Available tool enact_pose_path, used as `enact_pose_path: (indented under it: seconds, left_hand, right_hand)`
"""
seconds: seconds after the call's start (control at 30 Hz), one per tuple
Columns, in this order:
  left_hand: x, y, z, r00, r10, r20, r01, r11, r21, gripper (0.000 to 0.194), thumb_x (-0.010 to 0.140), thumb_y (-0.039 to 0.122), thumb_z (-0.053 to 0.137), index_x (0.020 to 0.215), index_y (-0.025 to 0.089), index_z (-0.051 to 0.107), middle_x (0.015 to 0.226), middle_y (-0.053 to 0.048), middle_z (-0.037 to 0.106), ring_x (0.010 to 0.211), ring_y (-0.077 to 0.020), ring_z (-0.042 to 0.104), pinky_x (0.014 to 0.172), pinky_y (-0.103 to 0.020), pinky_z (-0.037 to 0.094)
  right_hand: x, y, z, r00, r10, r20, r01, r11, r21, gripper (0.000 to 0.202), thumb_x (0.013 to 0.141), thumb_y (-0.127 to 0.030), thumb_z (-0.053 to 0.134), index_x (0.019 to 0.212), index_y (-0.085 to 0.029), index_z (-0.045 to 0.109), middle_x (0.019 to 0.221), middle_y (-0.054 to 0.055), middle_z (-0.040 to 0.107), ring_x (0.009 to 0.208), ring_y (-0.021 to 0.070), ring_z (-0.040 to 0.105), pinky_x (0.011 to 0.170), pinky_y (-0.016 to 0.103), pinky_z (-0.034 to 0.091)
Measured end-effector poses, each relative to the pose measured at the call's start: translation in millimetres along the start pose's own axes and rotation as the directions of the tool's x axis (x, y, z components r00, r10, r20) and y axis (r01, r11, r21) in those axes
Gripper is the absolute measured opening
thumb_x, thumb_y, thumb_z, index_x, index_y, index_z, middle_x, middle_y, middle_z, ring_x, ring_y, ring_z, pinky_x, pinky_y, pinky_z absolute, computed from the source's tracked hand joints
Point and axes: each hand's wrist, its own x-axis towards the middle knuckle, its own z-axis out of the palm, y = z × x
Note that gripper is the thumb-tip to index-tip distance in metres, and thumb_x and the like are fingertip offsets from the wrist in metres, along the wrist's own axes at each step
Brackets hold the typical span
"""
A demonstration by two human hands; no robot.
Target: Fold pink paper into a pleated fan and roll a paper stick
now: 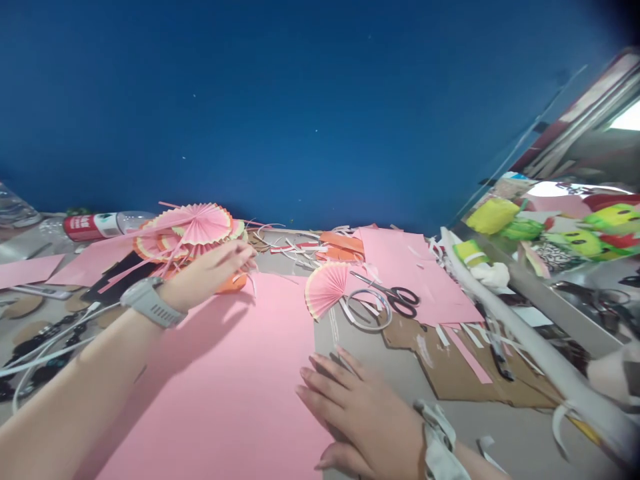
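Note:
A large pink paper sheet point(240, 387) lies flat in front of me. My left hand point(217, 267) is over its far edge, beside an orange paper piece point(233, 285); the fingers are stretched out and a thin white strip shows near the fingertips. Just behind that hand sit several pleated pink paper fans point(203, 223) with pale and orange rims. Palm down, my right hand point(360, 410) rests at the sheet's right edge with its fingers spread. Beyond it are a single folded pink fan point(327, 290), black-handled scissors point(395, 297) and a roll of tape point(369, 309).
More pink paper point(420, 273) and a piece of cardboard point(465, 367) lie on the right, with a cutter knife point(500, 353) and paper scraps. A bottle point(90, 227) and white cables point(55, 343) are on the left. A blue partition point(300, 120) closes the back; a white tube point(525, 353) runs along the right.

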Motion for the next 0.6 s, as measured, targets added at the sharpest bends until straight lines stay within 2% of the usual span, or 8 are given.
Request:
enact_pose_path:
  seconds: [0.1, 0.17, 0.23, 0.3, 0.33, 0.4, 0.5, 0.6]
  left_hand:
    - [-16.2, -11.5, 20.5, 0.995, 0.017, 0.093, -0.034, 0.982, 0.188, 0.034, 0.075, 0.044, 0.059, 0.103, 0.023, 0.062, 0.106, -0.007, 0.062, 0.102, -0.026, 0.052, 0.096, -0.046, 0.033]
    - [-28.9, -24.5, 32.8, 0.98, 0.04, 0.194, -0.097, 0.951, 0.292, 0.046, 0.07, 0.043, 0.065, 0.111, 0.024, 0.059, 0.122, -0.007, 0.055, 0.12, -0.0294, 0.039, 0.104, -0.048, 0.02]
    - [-40.7, -38.7, 41.1, 0.945, 0.08, 0.318, -0.268, 0.748, 0.607, 0.058, 0.077, 0.05, 0.053, 0.129, 0.026, 0.043, 0.141, -0.007, 0.033, 0.131, -0.0322, 0.02, 0.105, -0.052, 0.016]
    - [-49.3, -50.7, 44.2, 0.935, 0.063, 0.35, -0.317, 0.593, 0.74, 0.059, 0.083, 0.051, 0.043, 0.135, 0.025, 0.033, 0.145, -0.007, 0.023, 0.133, -0.0326, 0.015, 0.104, -0.053, 0.019]
    - [-52.0, -55.1, 44.0, 0.94, 0.058, 0.337, -0.313, 0.544, 0.778, 0.059, 0.085, 0.051, 0.04, 0.136, 0.025, 0.03, 0.146, -0.007, 0.022, 0.133, -0.0322, 0.015, 0.104, -0.052, 0.02]
    - [-54.3, -61.1, 40.9, 0.96, 0.066, 0.273, -0.269, 0.493, 0.827, 0.059, 0.086, 0.051, 0.037, 0.137, 0.022, 0.029, 0.145, -0.008, 0.025, 0.133, -0.0311, 0.017, 0.104, -0.052, 0.021]
    - [-52.4, -66.1, 33.8, 0.982, 0.086, 0.166, -0.187, 0.467, 0.864, 0.061, 0.086, 0.05, 0.036, 0.136, 0.015, 0.031, 0.143, -0.012, 0.028, 0.132, -0.0309, 0.019, 0.105, -0.051, 0.02]
    - [-48.4, -68.9, 27.7, 0.987, 0.106, 0.119, -0.155, 0.465, 0.872, 0.056, 0.089, 0.045, 0.033, 0.134, 0.011, 0.034, 0.142, -0.013, 0.031, 0.131, -0.0297, 0.021, 0.105, -0.049, 0.023]
  right_hand:
    - [-5.1, -1.5, 2.3, 0.993, 0.106, -0.054, -0.109, 0.992, -0.067, 0.056, 0.085, -0.054, 0.035, 0.131, -0.021, 0.039, 0.133, 0.006, 0.046, 0.127, 0.0255, 0.031, 0.105, 0.049, 0.02]
    - [-2.5, -6.8, 9.1, 0.992, 0.091, -0.09, -0.102, 0.986, -0.133, 0.057, 0.085, -0.052, 0.037, 0.131, -0.018, 0.039, 0.132, 0.008, 0.046, 0.125, 0.0265, 0.035, 0.102, 0.05, 0.026]
    - [1.8, -13.3, 20.8, 0.989, -0.024, -0.148, -0.01, 0.974, -0.227, 0.056, 0.087, -0.045, 0.038, 0.134, -0.017, 0.033, 0.134, 0.008, 0.044, 0.123, 0.0254, 0.038, 0.097, 0.047, 0.034]
    - [4.5, -18.7, 34.1, 0.964, -0.113, -0.243, 0.021, 0.936, -0.351, 0.047, 0.089, -0.036, 0.037, 0.132, -0.016, 0.037, 0.132, 0.006, 0.047, 0.12, 0.0238, 0.041, 0.093, 0.043, 0.039]
    - [4.7, -20.6, 39.7, 0.945, -0.141, -0.296, 0.012, 0.917, -0.4, 0.043, 0.089, -0.034, 0.036, 0.128, -0.016, 0.043, 0.129, 0.004, 0.051, 0.118, 0.0231, 0.043, 0.091, 0.041, 0.041]
    - [2.4, -22.0, 46.4, 0.944, -0.167, -0.284, 0.017, 0.885, -0.465, 0.039, 0.09, -0.033, 0.035, 0.123, -0.017, 0.048, 0.126, 0.002, 0.053, 0.115, 0.022, 0.047, 0.086, 0.038, 0.044]
    - [-5.2, -19.6, 47.0, 0.932, -0.202, -0.3, 0.022, 0.86, -0.509, 0.035, 0.09, -0.03, 0.034, 0.118, -0.019, 0.053, 0.119, 0.0, 0.059, 0.108, 0.0192, 0.052, 0.08, 0.034, 0.046]
    - [-13.8, -16.3, 46.2, 0.912, -0.245, -0.328, 0.059, 0.872, -0.486, 0.033, 0.09, -0.022, 0.031, 0.111, -0.02, 0.056, 0.112, -0.002, 0.064, 0.102, 0.0147, 0.056, 0.081, 0.03, 0.046]
